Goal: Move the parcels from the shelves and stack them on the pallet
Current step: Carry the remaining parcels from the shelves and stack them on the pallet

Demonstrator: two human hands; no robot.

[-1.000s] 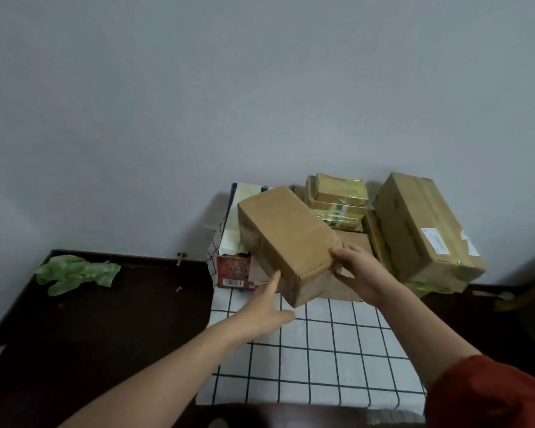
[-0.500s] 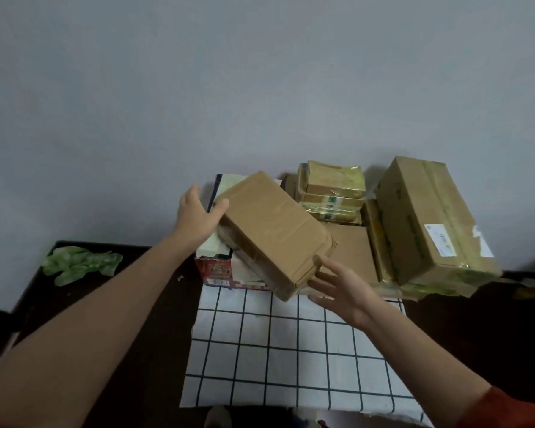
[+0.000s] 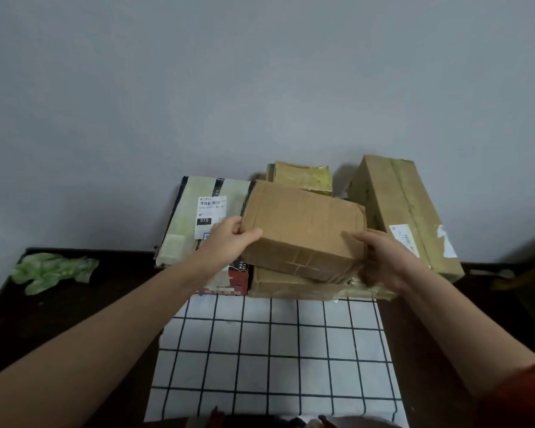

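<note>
Plainly a creased, taped brown cardboard parcel (image 3: 303, 230).

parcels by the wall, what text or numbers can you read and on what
"010": black patch on the shipping label of the pale taped parcel.
"010 010-1 30": under that label's barcode, rest blurred.
White label on the tall cardboard box: blurred.
Red box print: too small.
Held brown parcel: none.

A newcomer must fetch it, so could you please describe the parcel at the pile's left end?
Look at the far end of the checked cloth, by the grey wall. The leftmost parcel stacked there lies just beyond the left hand. Unlike the brown cardboard box that hand grips, it is pale green with black stripes and a white label marked 010.
</note>
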